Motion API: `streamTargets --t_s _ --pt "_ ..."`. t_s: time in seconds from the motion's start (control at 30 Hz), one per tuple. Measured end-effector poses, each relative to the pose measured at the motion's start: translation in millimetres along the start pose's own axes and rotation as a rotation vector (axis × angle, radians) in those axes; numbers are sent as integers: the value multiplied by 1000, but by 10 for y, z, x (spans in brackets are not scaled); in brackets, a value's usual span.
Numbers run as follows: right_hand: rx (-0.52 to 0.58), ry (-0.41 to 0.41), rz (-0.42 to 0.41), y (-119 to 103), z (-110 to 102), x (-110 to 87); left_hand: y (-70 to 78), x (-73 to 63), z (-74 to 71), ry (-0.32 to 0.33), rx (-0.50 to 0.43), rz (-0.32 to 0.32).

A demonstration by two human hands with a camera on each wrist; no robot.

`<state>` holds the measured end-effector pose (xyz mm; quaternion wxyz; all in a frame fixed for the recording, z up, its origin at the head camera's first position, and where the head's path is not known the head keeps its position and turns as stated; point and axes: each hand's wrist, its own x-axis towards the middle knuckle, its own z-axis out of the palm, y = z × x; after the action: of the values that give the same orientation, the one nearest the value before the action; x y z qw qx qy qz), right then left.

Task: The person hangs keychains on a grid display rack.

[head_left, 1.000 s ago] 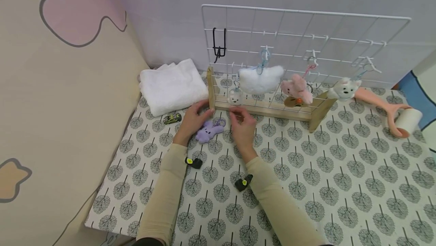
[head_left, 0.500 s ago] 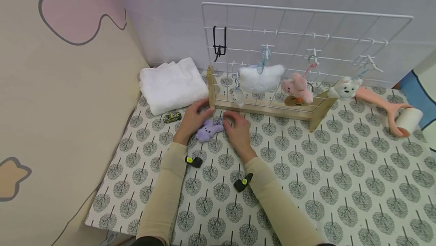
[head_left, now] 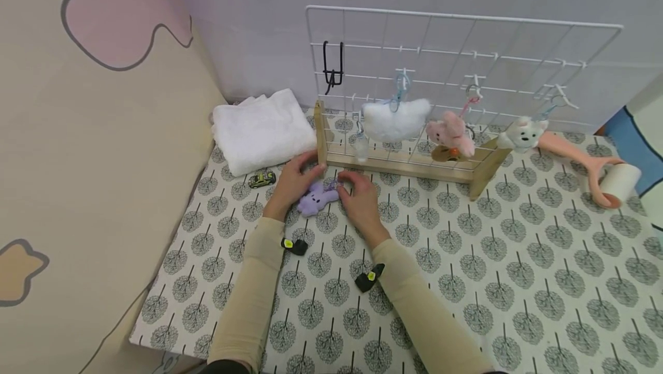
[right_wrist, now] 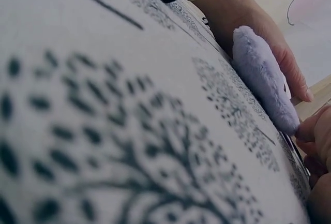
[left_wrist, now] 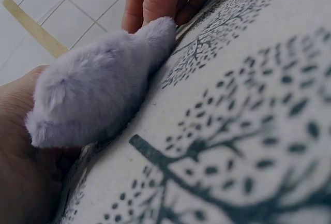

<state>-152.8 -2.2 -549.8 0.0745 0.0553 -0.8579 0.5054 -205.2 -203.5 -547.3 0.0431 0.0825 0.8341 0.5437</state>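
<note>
In the head view my left hand (head_left: 295, 183) holds the left wooden foot (head_left: 321, 132) of a white wire grid rack (head_left: 445, 77), thumb in front and the other fingertips partly hidden behind. A purple plush keychain (head_left: 314, 199) lies on the cloth between my hands. My right hand (head_left: 361, 198) is at its ring end, thumb and forefinger pinching there; the ring itself is mostly covered. In the left wrist view the purple plush (left_wrist: 103, 81) is seen from behind. The right wrist view shows the right fingers (right_wrist: 315, 136) against the plush's tip.
Plush keychains hang from the rack's hooks: a big white one (head_left: 396, 119), a pink one (head_left: 448, 132), a white dog (head_left: 523, 134) and a small whitish one (head_left: 361, 147). A black hook (head_left: 333, 69) hangs bare. Nearby are a white towel (head_left: 264, 129), toy car (head_left: 262, 179) and lint roller (head_left: 618, 184).
My right hand has left the small whitish plush hanging at the rack's left and moved left and down to the purple keychain's ring. The small plush has turned around. My left hand stays put.
</note>
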Motion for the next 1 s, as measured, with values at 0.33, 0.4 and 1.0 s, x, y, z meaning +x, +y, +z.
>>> streamTargets --t_s 0.33,0.4,1.0 --pt "-74 -26 -20 -15 -15 4 -6 15 9 5 7 18" --pt "-84 -36 -16 -18 -15 3 -8 12 10 9 12 16" --pt "-154 -78 -23 -16 10 7 -15 9 10 18 13 21"
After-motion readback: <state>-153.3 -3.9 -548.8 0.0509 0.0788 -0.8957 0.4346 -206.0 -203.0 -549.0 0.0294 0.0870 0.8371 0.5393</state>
